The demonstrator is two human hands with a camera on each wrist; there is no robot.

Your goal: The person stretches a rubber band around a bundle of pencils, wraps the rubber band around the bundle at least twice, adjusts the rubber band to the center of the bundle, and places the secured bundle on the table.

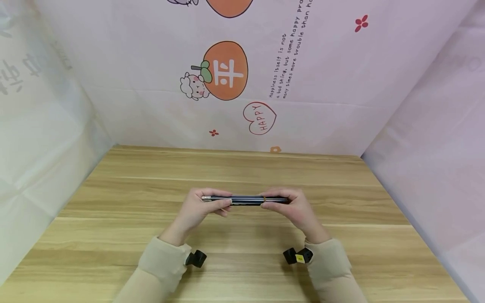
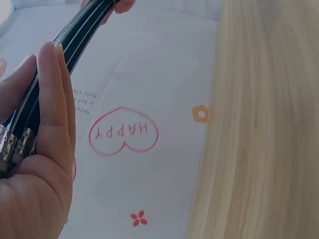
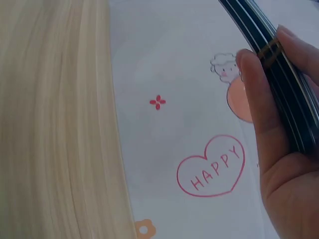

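Note:
A bundle of dark pencils with pale stripes (image 1: pixel 245 200) is held level above the wooden table, running left to right. My left hand (image 1: pixel 198 210) grips its left end between thumb and fingers. Metal pencil ferrules (image 2: pixel 22 144) show by that palm in the left wrist view. My right hand (image 1: pixel 297 211) pinches the other end, thumb on the near side and fingers on the far side. A brownish-yellow rubber band (image 3: pixel 270 53) wraps the bundle right by the right fingertips. The pencils' right tips are hidden in the right hand.
The wood-grain table (image 1: pixel 242 269) reaches back to a white printed cloth (image 1: pixel 322 84) that stands as a wall behind it. Similar pale cloth walls (image 1: pixel 45 126) rise at both sides. Black wrist cameras (image 1: pixel 198 258) sit on both cuffs, above the table.

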